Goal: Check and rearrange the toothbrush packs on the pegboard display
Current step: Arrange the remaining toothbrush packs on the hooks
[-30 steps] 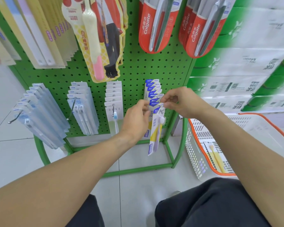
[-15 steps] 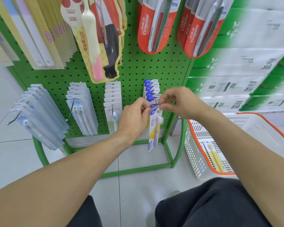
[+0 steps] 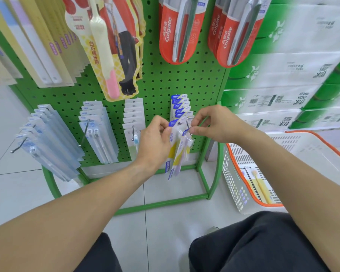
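A green pegboard [image 3: 165, 79] carries rows of hanging toothbrush packs, with a white basket [image 3: 302, 152] on the floor to its right. At the lower right hook [image 3: 187, 124], the left hand [image 3: 155, 142] grips a blue-and-yellow toothbrush pack [image 3: 178, 154] by its upper part. The right hand [image 3: 214, 122] pinches that pack's blue top corner between thumb and fingers [image 3: 194, 119] just beside the hook.

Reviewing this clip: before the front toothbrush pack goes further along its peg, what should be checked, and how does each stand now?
1. Left hand grips the blue-and-yellow toothbrush pack: ok.
2. Right hand pinches that pack's top corner at the peg hook: ok.
3. Hang hole seated on the hook: cannot tell, fingers hide it.
4. Packs behind hang in a row: ok.
5. White basket stands apart from the green rack: ok.
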Demonstrator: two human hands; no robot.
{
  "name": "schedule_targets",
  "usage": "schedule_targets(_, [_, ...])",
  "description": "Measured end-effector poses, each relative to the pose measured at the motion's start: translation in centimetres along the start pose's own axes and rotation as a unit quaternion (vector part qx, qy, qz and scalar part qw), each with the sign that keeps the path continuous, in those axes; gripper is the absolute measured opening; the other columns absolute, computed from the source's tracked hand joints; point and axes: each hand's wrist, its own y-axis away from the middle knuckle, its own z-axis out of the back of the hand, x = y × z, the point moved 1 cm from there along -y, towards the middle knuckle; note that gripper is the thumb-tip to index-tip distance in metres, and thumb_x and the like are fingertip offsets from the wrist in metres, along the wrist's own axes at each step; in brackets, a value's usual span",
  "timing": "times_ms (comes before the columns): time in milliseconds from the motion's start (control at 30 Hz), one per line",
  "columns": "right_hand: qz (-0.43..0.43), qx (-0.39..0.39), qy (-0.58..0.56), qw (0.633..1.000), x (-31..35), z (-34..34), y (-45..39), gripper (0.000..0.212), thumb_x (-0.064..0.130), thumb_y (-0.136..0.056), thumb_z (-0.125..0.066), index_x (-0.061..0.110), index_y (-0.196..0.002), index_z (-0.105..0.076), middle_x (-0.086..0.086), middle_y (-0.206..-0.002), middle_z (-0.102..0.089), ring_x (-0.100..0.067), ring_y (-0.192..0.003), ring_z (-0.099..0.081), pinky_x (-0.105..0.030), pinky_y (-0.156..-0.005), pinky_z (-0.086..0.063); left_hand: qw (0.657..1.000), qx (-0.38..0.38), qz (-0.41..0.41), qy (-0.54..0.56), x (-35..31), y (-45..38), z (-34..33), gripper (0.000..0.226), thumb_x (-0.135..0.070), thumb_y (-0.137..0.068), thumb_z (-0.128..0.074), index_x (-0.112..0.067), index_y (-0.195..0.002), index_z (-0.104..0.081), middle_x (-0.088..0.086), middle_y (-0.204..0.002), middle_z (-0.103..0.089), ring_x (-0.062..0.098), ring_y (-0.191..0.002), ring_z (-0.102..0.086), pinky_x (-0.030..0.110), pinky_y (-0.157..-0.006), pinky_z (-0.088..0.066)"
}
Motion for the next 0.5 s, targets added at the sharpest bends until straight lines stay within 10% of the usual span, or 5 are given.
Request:
schedule_targets(233, [0.038, -0.097, -0.044, 0.994, 1.3, 0.2, 0.5, 0.018, 0.031, -0.089, -0.075, 0.016, -0.096, -0.069, 0.008, -0.091, -0.068, -0.016, -0.077, -0.067, -0.018, -0.066, -0.047, 0.999, 0.01, -0.042, -0.009, -1.3, 1.6, 3.4, 0.008, -0.015, -0.104, -0.05, -0.015, -0.096, -0.048, 0.007, -0.064, -0.058, 0.012, -0.055, -0.043, 0.03, -0.055, -0.038])
schedule_targets(367, [0.075, -0.023, -0.173, 0.982, 4.2, -1.3, 1.5, 0.02, 0.031, -0.096, -0.068, 0.017, -0.11, -0.064, -0.002, -0.087, -0.073, -0.018, -0.068, -0.069, -0.032, -0.065, -0.057, 0.998, 0.015, -0.037, 0.055, -2.2, 2.4, 4.4, 0.005, -0.014, -0.104, -0.051, -0.013, -0.099, -0.05, -0.006, -0.059, -0.052, 0.01, -0.053, -0.038, 0.024, -0.051, -0.033])
schedule_targets(500, [0.095, -0.057, -0.199, 0.974, 6.1, -2.6, 1.6, 0.01, 0.021, -0.102, -0.056, 0.015, -0.097, -0.062, -0.006, -0.068, -0.065, -0.024, -0.052, -0.061, -0.044, -0.053, -0.057, 0.992, 0.071, 0.034, 0.101, -2.9, 2.8, 5.5, 0.008, -0.025, -0.105, -0.05, -0.017, -0.104, -0.052, 0.02, -0.068, -0.065, 0.038, -0.052, -0.05, 0.044, -0.049, -0.045])
